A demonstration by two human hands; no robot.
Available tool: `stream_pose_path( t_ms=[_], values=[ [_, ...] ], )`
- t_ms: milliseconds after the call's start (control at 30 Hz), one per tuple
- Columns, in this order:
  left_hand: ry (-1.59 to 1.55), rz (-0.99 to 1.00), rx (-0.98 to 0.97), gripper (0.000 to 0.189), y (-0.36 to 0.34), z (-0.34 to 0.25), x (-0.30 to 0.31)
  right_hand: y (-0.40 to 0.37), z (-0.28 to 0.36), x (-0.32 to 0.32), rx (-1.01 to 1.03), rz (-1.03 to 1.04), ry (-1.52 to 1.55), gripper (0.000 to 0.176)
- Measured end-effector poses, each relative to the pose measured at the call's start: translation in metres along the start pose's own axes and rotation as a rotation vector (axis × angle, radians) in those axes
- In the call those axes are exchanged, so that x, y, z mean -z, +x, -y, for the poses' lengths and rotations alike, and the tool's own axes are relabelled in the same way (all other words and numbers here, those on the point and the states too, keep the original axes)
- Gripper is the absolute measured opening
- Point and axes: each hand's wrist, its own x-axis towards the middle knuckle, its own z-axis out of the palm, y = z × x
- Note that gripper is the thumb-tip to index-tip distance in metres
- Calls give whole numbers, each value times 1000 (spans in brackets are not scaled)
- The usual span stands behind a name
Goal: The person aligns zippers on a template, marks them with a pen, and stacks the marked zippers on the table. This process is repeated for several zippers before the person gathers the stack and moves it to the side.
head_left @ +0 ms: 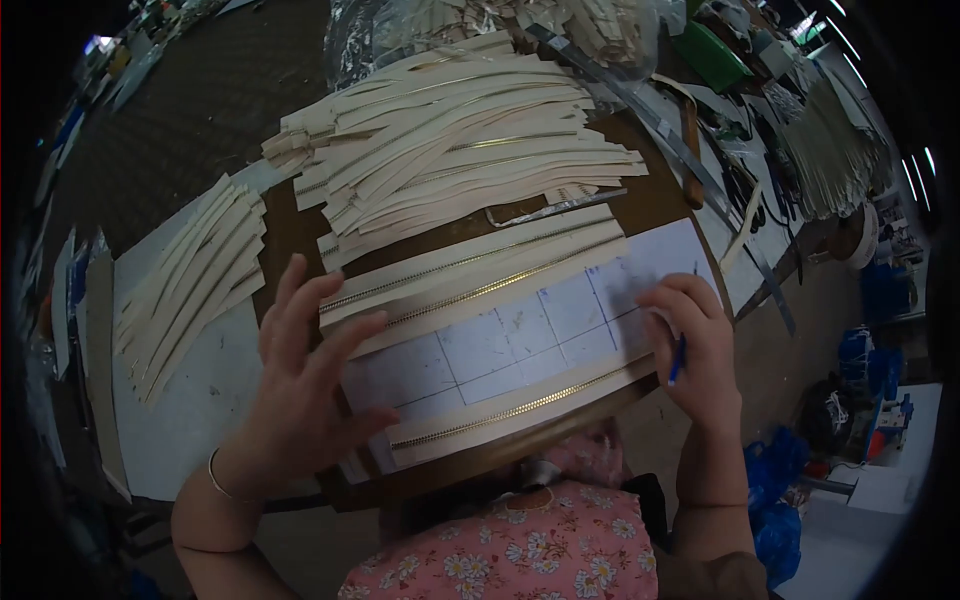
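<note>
A white sheet [505, 350] ruled with pen lines and small blue marks lies on the brown board in front of me. Along its near side runs a cream zipper tape [520, 408] with gold teeth, and more zipper tapes [480, 292] lie along its far side. My left hand [310, 370] is open, fingers spread over the left ends of the tapes and the sheet. At the sheet's right end, my right hand [695, 345] has curled fingers, with a blue pen [679, 360] held in it.
Beyond the sheet lies a big heap of zipper tapes [450, 130]. Another bundle of tapes [200, 285] rests on the left. A long metal ruler [660, 128] slants across the right side, near a green box [712, 55]. A clear plastic bag [610, 40] stands at the back.
</note>
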Motion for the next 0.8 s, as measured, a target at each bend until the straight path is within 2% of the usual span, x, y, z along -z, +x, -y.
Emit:
stream_pose_path(
  t_ms=[67, 100, 167, 233, 400, 600, 800],
  values=[
    [-8, 182, 13, 77, 2, -9, 1, -19, -2, 9, -33, 68, 17, 25],
    [-1, 179, 33, 77, 3, -10, 2, -26, -3, 10, -78, 117, 20, 25],
    [4, 318, 122, 80, 3, -9, 2, -34, -8, 6, -112, 123, 125, 25],
    [19, 297, 122, 80, 1, -4, 5, -34, -11, -2, -152, 127, 225, 25],
    [12, 238, 90, 81, -5, 9, 7, -14, -9, -13, 48, 110, 80, 18],
    [-70, 215, 76, 86, -6, 15, 4, -12, -9, -20, 10, 87, 153, 17],
    [-23, 315, 77, 94, -2, 8, 6, -11, -10, -19, 36, 85, 153, 16]
  ],
)
